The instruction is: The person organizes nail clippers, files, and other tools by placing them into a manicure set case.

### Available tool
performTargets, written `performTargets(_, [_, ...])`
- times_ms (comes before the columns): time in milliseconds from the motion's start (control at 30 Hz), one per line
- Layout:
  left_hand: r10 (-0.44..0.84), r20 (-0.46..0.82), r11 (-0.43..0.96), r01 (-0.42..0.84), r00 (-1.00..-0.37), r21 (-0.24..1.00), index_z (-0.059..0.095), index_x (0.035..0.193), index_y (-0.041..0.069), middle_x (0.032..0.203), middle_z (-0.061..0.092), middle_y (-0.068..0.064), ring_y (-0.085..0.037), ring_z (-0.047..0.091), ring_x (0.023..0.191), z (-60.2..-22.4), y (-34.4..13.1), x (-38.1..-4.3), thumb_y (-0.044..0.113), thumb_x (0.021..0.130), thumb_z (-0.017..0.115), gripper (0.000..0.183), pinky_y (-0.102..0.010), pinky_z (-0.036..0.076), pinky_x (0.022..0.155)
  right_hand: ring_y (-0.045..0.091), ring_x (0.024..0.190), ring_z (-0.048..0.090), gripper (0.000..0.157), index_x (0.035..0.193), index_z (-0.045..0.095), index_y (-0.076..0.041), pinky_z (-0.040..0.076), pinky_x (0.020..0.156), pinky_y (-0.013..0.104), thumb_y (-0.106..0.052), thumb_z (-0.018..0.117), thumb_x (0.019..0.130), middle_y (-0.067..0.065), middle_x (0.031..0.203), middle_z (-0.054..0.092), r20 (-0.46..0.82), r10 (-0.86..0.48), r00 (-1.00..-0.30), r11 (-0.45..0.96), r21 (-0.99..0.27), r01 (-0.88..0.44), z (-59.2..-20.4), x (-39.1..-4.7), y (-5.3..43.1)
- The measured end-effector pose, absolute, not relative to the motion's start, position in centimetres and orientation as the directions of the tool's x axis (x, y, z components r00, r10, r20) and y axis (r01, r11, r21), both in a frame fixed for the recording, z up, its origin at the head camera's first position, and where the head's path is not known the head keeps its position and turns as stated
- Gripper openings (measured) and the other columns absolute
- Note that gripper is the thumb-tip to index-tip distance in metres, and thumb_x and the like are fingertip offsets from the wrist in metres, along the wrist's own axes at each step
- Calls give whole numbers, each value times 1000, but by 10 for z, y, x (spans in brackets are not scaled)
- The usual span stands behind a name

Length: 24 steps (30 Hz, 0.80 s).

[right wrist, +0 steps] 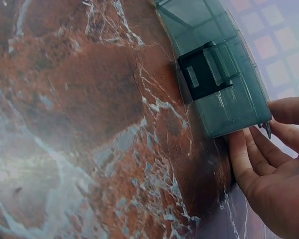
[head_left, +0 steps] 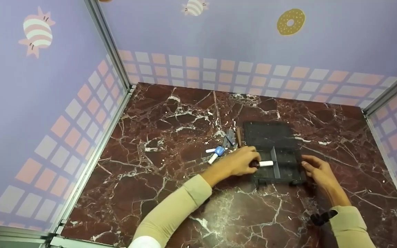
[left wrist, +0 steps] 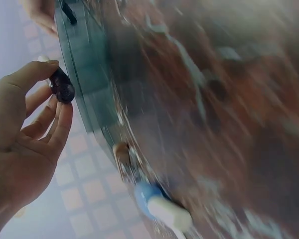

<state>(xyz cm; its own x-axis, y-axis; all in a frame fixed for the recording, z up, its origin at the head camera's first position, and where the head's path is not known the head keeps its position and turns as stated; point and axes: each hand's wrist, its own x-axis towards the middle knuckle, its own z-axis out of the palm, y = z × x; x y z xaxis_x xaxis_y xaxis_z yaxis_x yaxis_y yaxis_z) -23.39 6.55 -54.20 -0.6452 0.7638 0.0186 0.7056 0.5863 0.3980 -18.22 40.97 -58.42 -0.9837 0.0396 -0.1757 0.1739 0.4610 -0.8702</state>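
A dark see-through plastic storage box (head_left: 288, 177) sits on the table with its lid (head_left: 269, 134) folded back and a pale divider (head_left: 275, 162) inside. Over its left compartment, my left hand (head_left: 241, 162) pinches a small dark piece with a white rod (head_left: 266, 163) sticking out to the right. The left wrist view shows its dark rounded end (left wrist: 63, 88) between thumb and fingers. My right hand (head_left: 319, 170) holds the box's right end, thumb (right wrist: 289, 110) at the rim and fingers against the end wall. A black latch (right wrist: 204, 72) is on the front wall.
Left of the box lies a blue piece with white rods (head_left: 219, 150). Behind it are grey strips (head_left: 229, 137) and a brown strip (head_left: 238, 137) close to the box's left side. Patterned walls (head_left: 198, 65) bound the marbled table (head_left: 133, 193).
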Motion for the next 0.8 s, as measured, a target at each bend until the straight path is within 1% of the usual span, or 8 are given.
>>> performTargets(100, [774, 30, 579, 727, -633, 370, 73, 129, 17, 118, 62, 2, -14, 58, 108, -543, 79, -233, 31, 97, 77, 35, -22, 52, 95, 5, 98, 60, 50, 154, 46, 7, 56, 76, 22, -20, 53, 112, 32, 147, 52, -168, 44, -985, 460, -872, 169, -584, -182, 410])
performTargets(200, [782, 36, 578, 746, -622, 331, 74, 127, 17, 118, 63, 2, -15, 59, 107, -544, 90, -230, 31, 96, 78, 34, -22, 53, 95, 7, 98, 60, 51, 154, 46, 6, 55, 76, 23, -23, 54, 112, 31, 147, 52, -169, 45, -985, 464, -869, 171, -582, -181, 409])
performTargets(300, [788, 36, 582, 763, -615, 280, 75, 123, 17, 119, 64, 2, -15, 59, 106, -546, 97, -226, 31, 95, 79, 32, -21, 53, 93, 6, 100, 60, 53, 155, 47, 3, 55, 78, 22, -27, 55, 112, 30, 148, 52, -176, 47, -983, 470, -865, 177, -580, -179, 408])
performTargets(367, [789, 37, 588, 771, -614, 244, 75, 120, 17, 119, 64, 2, -14, 60, 106, -548, 99, -224, 31, 95, 79, 30, -21, 54, 92, 8, 98, 60, 54, 155, 47, 2, 55, 75, 24, -29, 56, 111, 29, 147, 53, -182, 48, -982, 468, -864, 183, -579, -178, 406])
performTargets(500, [791, 44, 589, 780, -610, 210, 74, 117, 17, 119, 64, 2, -15, 59, 106, -551, 99, -222, 29, 94, 79, 26, -22, 54, 94, 11, 79, 56, 54, 155, 48, 1, 52, 61, 28, -29, 57, 111, 20, 134, 57, -192, 67, -979, 440, -875, 202, -579, -177, 406])
performTargets(600, [803, 54, 575, 794, -594, 198, 73, 116, 16, 118, 63, 1, -16, 59, 107, -551, 96, -223, 29, 95, 79, 25, -22, 54, 95, 11, 73, 53, 52, 154, 49, 1, 50, 56, 29, -27, 57, 111, 13, 126, 58, -191, 78, -978, 424, -882, 206, -580, -178, 407])
performTargets(667, [808, 62, 565, 801, -586, 198, 74, 119, 15, 119, 63, 0, -16, 59, 108, -552, 93, -223, 32, 96, 78, 28, -22, 53, 96, 11, 74, 53, 52, 154, 49, 1, 49, 56, 29, -26, 57, 111, 11, 123, 59, -187, 76, -979, 423, -883, 202, -581, -179, 407])
performTargets(800, [807, 78, 560, 801, -585, 209, 71, 128, 14, 125, 62, 0, -16, 58, 114, -552, 85, -226, 40, 99, 75, 39, -22, 52, 100, 9, 67, 50, 50, 154, 48, 3, 46, 51, 29, -22, 57, 111, 3, 110, 58, -196, 72, -978, 401, -892, 208, -578, -177, 406])
